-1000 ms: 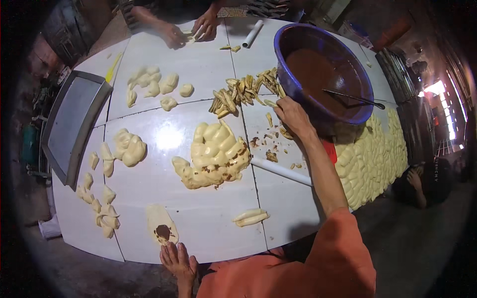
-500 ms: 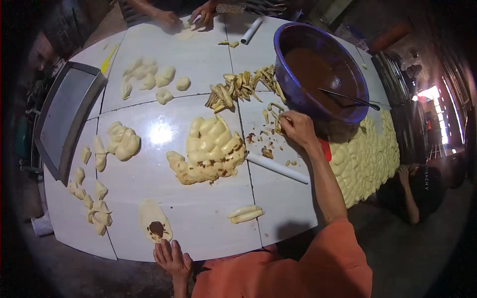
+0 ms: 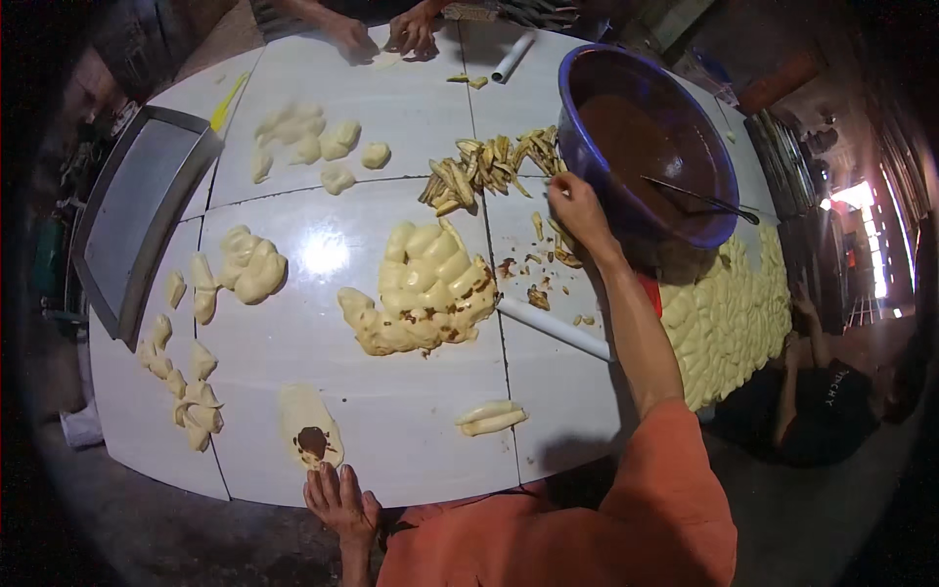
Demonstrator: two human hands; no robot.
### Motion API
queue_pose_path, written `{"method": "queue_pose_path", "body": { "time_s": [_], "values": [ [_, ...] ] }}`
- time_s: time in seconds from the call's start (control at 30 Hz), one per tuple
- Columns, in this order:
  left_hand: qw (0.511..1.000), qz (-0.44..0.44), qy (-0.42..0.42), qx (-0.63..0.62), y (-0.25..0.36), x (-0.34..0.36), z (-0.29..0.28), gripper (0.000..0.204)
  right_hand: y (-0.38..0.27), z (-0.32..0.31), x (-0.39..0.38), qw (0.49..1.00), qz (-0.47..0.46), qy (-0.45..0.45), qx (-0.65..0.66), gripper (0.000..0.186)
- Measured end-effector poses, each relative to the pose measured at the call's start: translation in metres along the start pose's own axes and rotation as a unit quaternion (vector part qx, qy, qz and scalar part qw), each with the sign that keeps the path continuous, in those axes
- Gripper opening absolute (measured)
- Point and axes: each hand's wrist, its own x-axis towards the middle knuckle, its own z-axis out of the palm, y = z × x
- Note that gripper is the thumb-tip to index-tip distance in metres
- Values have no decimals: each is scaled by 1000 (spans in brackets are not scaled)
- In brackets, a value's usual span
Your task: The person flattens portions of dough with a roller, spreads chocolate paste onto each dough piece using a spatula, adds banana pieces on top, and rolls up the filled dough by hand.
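Note:
My left hand [image 3: 344, 497] rests at the table's near edge, fingers stretched out, the tips at the lower end of a flat oval of dough [image 3: 305, 401]. A dab of brown filling [image 3: 313, 442] lies on that dough. My right hand [image 3: 580, 203] is beside the bowl, at the right end of a pile of fried banana strips [image 3: 479, 171]. Its fingers are curled downward; whatever they hold is hidden. The purple bowl [image 3: 577, 137] contains brown paste [image 3: 626, 132] and a dark-handled utensil [image 3: 699, 196]. Two pale filled rolls [image 3: 491, 418] lie near the front edge.
A mound of dough pieces [image 3: 430, 279] sits mid-table, with a white rolling pin [image 3: 556, 328] beside it. More dough lumps [image 3: 252, 264] lie left, near a metal tray [image 3: 122, 308]. Many dough pieces [image 3: 729, 318] cover the right side. Another person's hands [image 3: 411, 31] work at the far edge.
My right hand has moved away from me, from the loose scraps to the end of the banana pile. My left hand stays at the flat dough. The view has shifted slightly.

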Motion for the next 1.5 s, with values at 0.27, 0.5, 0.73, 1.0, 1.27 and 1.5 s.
{"method": "queue_pose_path", "body": {
  "time_s": [0.27,0.5,0.73,1.0,1.27,1.5],
  "values": [
    [1000,-10,2,-11,3,2,-8,54,-61,-36,3,825,276,-63,489,14],
    [1000,-14,21,-9,3,1,1,53,-65,-31,-9,829,290,-126,462,28],
    [1000,-12,4,-12,1,0,0,53,-77,-6,-26,981,161,-104,28,43],
    [999,-14,44,-29,4,3,3,51,-74,6,-24,986,90,-83,-116,25],
    [998,-24,34,-50,4,-2,2,58,-54,9,-27,995,-64,-15,-75,17],
    [997,-18,69,-32,13,8,-15,65,-60,7,-42,989,-87,-10,-116,20]
  ]
}}
